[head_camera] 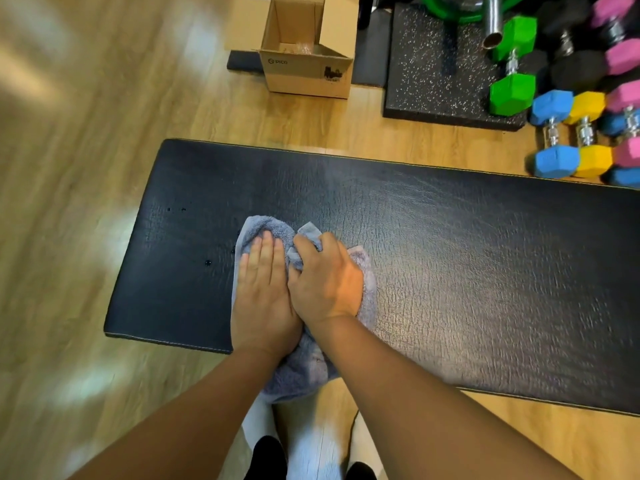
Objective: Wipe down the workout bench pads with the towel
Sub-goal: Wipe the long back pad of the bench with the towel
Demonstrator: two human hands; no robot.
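Most of the towel (pixel 300 372) hides under the flat left hand (pixel 265 292) and the right hand (pixel 327 282), which clutches a fold (fingertips buried); the pad (pixel 467 271) runs off frame right.

Open bench pad (pixel 485 271) rightward; dumbbells (pixel 554 162), cardboard box (pixel 304 72) beyond far edge.

Grey-blue towel (pixel 264 233) on black, crease-grained bench pad (pixel 450 258). Beyond its far edge: green dumbbell (pixel 512 62), blue dumbbell (pixel 552 135), yellow dumbbell (pixel 586 132), white-speckled black mat (pixel 433 67), brown cardboard box (pixel 306 72). Tan wood-grain floor (pixel 86 174).
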